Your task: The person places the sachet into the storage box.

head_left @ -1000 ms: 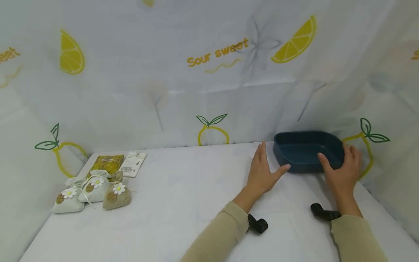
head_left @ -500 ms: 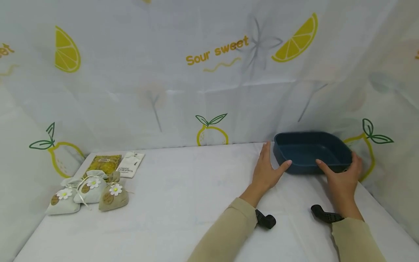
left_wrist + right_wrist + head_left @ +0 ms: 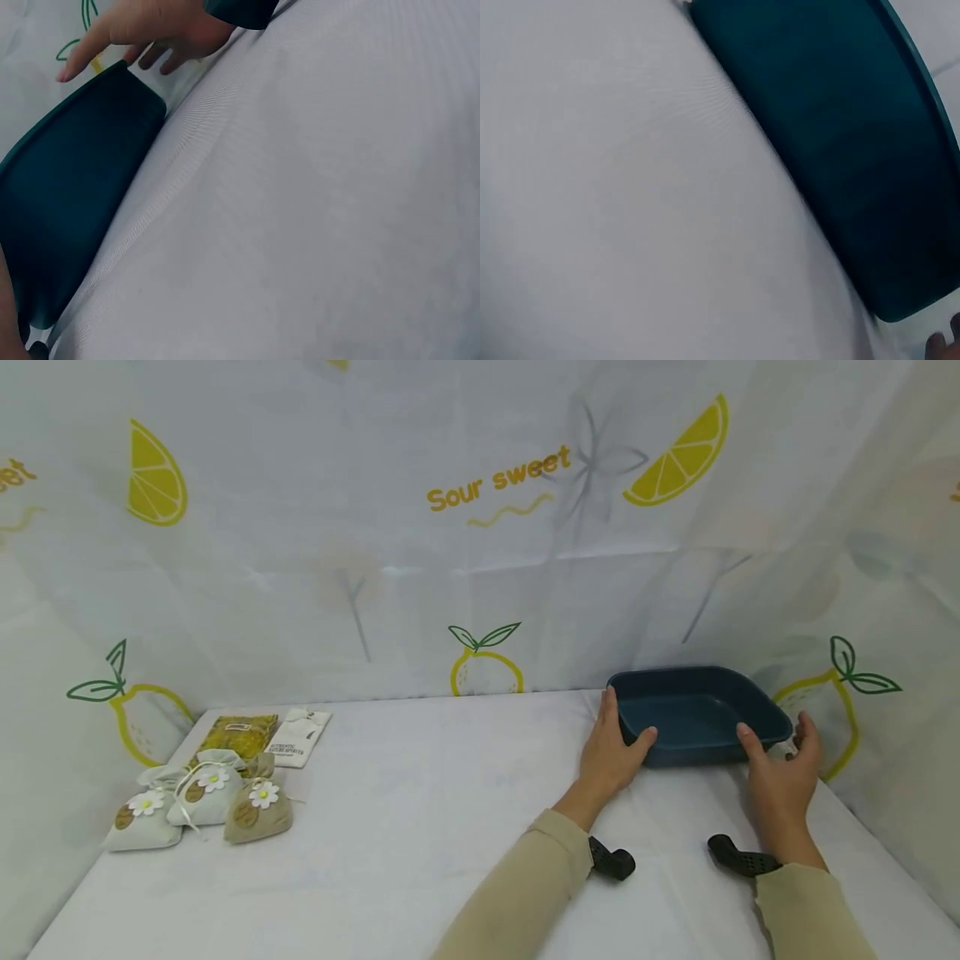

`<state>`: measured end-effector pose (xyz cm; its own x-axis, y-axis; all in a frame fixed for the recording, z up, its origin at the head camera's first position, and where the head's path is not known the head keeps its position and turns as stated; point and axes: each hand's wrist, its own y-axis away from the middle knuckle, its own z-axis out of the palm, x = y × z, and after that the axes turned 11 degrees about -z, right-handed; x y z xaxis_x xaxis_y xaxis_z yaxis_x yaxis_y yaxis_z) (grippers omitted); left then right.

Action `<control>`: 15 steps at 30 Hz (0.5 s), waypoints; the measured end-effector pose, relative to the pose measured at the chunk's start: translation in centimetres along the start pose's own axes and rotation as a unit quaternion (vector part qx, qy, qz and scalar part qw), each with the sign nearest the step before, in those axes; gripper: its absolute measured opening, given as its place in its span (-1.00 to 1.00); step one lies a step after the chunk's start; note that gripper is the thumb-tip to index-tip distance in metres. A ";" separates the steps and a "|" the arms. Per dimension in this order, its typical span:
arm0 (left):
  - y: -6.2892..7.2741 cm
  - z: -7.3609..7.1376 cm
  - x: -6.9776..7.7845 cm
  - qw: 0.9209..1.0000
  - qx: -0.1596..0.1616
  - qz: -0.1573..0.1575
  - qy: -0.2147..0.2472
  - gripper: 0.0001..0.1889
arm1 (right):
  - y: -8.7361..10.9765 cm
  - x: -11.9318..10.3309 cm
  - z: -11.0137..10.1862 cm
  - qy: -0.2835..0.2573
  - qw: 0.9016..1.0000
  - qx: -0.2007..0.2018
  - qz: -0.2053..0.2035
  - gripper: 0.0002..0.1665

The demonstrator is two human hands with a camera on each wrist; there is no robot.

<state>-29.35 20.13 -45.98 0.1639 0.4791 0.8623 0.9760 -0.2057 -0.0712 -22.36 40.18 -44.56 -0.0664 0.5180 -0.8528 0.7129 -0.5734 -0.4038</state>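
A dark blue oval-cornered basin (image 3: 693,760) stands on the white-covered table at the back right, its inside bare. My left hand (image 3: 606,762) lies along its left end, straight fingers against the wall and thumb at the front left corner. At the right end is my right hand (image 3: 783,781), thumb near the front rim. Its other fingers spread beyond the basin's end with a gap, also visible in the left wrist view. The basin's long side wall (image 3: 832,150) fills much of the right wrist view, with fingertips low at the edge.
Several daisy-trimmed drawstring sachets (image 3: 258,814) sit at the left of the table (image 3: 450,827). Behind them are a yellow-green packet (image 3: 238,735) and a white printed pouch (image 3: 298,739). A lemon-print curtain (image 3: 337,527) closes off the back and sides.
The basin has shifted a little left and toward me since half a second ago. My left hand moved slightly right earlier and now touches it; the right hand moved slightly left.
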 end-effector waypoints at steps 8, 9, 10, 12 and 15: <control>0.4 -0.5 -0.2 0.999 -0.007 -0.016 0.043 -0.11 | -0.4 0.4 -0.1 -0.001 0.998 -0.053 0.041 0.18; 0.4 -0.6 -0.3 0.998 -0.008 -0.016 0.053 -0.11 | -0.4 0.4 -0.1 0.003 0.998 -0.051 0.045 0.19; 0.4 -0.6 -0.3 0.998 -0.010 -0.014 0.063 -0.11 | -0.4 0.4 -0.1 0.008 0.998 -0.051 0.047 0.20; 0.4 -0.9 -0.4 0.996 -0.015 -0.008 0.082 -0.13 | -0.4 0.4 -0.1 0.018 0.997 -0.060 0.047 0.23; 0.3 -1.3 -0.8 0.995 -0.018 0.002 0.096 -0.19 | -0.4 0.2 0.0 0.035 0.995 -0.083 0.046 0.25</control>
<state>-29.34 18.55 -46.01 0.1347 0.3066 0.9423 0.9690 -0.2395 -0.0606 -22.61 40.50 -44.56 0.0490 0.5147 -0.8560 0.8196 -0.5104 -0.2601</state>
